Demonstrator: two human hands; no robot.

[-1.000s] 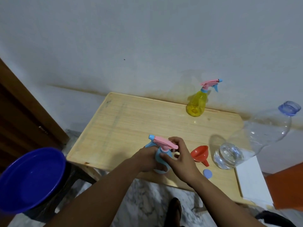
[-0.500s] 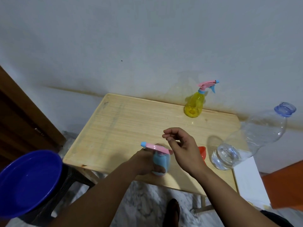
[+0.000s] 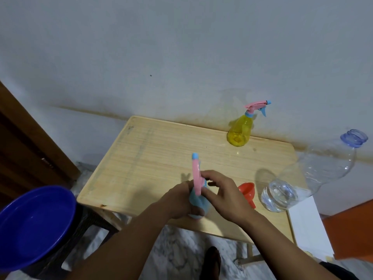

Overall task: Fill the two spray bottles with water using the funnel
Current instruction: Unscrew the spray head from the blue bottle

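A blue spray bottle (image 3: 197,203) with a pink trigger head (image 3: 195,174) stands near the front edge of the wooden table (image 3: 153,158). My left hand (image 3: 177,199) grips its body. My right hand (image 3: 220,193) pinches the pink head at the bottle's neck; the nozzle points away from me. An orange funnel (image 3: 246,191) lies on its side just right of my right hand. A yellow spray bottle (image 3: 240,130) with a pink head stands at the table's back by the wall. A large clear water bottle (image 3: 314,174), uncapped, stands at the table's right edge with some water at its bottom.
A dark blue basin (image 3: 34,225) sits on a dark stool at the lower left. A white sheet (image 3: 304,227) lies at the right beside an orange surface (image 3: 351,229). A brown wooden door (image 3: 24,148) runs along the left. Marble floor shows below the table.
The pink spray head has turned from pointing left to pointing away from me. My right hand lifted off it half a second ago and now pinches it again.
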